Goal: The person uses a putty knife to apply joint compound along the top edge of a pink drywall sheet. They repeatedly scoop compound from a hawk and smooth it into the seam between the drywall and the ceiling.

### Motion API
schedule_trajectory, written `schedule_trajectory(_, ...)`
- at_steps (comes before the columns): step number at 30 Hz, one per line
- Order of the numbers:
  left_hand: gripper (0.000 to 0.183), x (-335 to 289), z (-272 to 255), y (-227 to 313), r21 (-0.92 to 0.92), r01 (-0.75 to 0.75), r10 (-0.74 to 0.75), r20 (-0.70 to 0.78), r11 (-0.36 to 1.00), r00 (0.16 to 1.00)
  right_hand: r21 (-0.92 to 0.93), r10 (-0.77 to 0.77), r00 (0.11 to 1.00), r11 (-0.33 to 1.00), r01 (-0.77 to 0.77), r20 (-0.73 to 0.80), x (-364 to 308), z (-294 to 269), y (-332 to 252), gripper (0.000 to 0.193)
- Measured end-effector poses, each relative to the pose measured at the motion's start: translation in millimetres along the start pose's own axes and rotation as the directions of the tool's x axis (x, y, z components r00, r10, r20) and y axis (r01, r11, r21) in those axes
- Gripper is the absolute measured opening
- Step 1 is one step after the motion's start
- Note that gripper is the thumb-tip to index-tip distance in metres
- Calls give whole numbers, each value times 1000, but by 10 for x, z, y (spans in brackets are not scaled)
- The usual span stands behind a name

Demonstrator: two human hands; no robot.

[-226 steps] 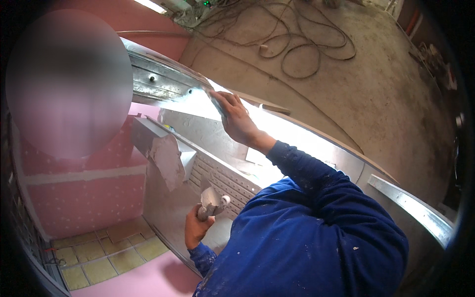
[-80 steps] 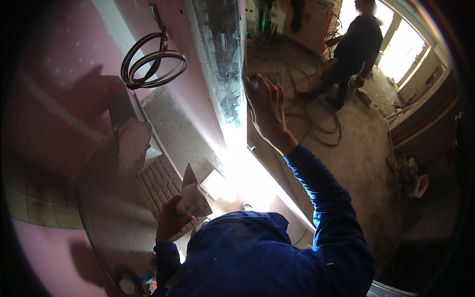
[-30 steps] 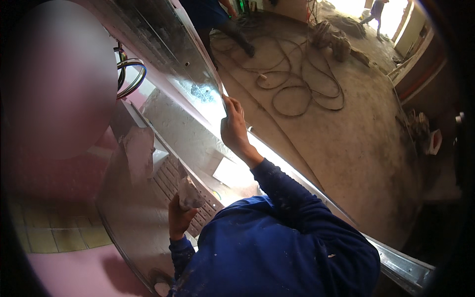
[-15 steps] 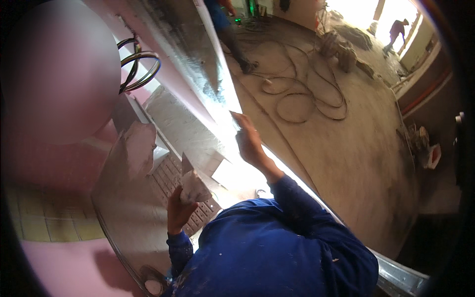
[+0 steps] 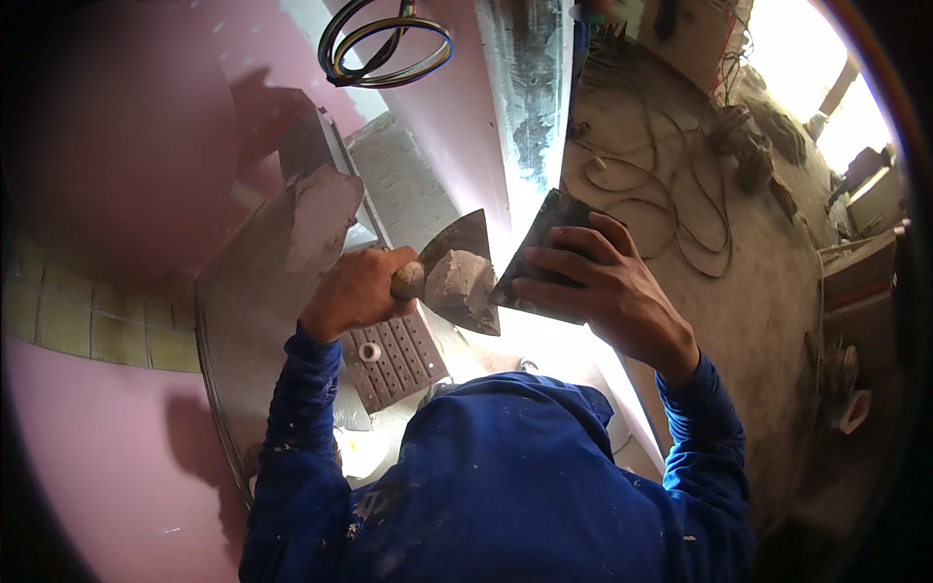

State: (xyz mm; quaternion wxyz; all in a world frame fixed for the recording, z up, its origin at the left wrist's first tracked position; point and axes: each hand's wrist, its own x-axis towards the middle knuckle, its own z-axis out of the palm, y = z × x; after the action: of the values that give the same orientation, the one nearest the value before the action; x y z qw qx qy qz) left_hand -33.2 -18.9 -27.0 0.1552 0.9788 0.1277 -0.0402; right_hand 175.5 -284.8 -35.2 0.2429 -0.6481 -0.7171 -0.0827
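My left hand (image 5: 355, 291) is closed round the handle of a pointed trowel (image 5: 470, 231). A lump of greyish plaster (image 5: 461, 280) sits on its blade. My right hand (image 5: 617, 287) grips a dark, flat, rectangular scraper (image 5: 554, 222), fingers spread over its face. The scraper's lower left corner is close to the trowel blade and plaster; whether they touch, I cannot tell. Both tools are in front of my chest, beside the brightly lit wall edge (image 5: 536, 107).
Below the trowel is a perforated step (image 5: 400, 358) with a small white ring (image 5: 370, 352) on it. More plaster (image 5: 326, 214) lies heaped at the left. A wire coil (image 5: 389, 73) hangs from the pink wall (image 5: 432, 126). Cables (image 5: 671, 209) loop across the floor at right.
My right hand has left the wall edge and now shows the scraper near the trowel. My left hand has raised the trowel and plaster up and right. My view has shifted.
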Motion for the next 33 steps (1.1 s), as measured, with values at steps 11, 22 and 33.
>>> schedule_trajectory(11, 43, 98, -222, 196, 97, 37, -41, 34, 995, 999, 125, -5, 997, 992, -4, 74, 28, -168, -25, 58)
schedule_trajectory(22, 62, -267, 205, -508, -311, 59, -105, -134, 949, 985, 340, -31, 999, 940, 15, 43, -168, -94, 402, 46)
schedule_trajectory(33, 52, -559, 844, -665, -429, 35, -79, -84, 903, 993, 779, 470, 794, 627, 7, -385, 758, -1144, 780, 34)
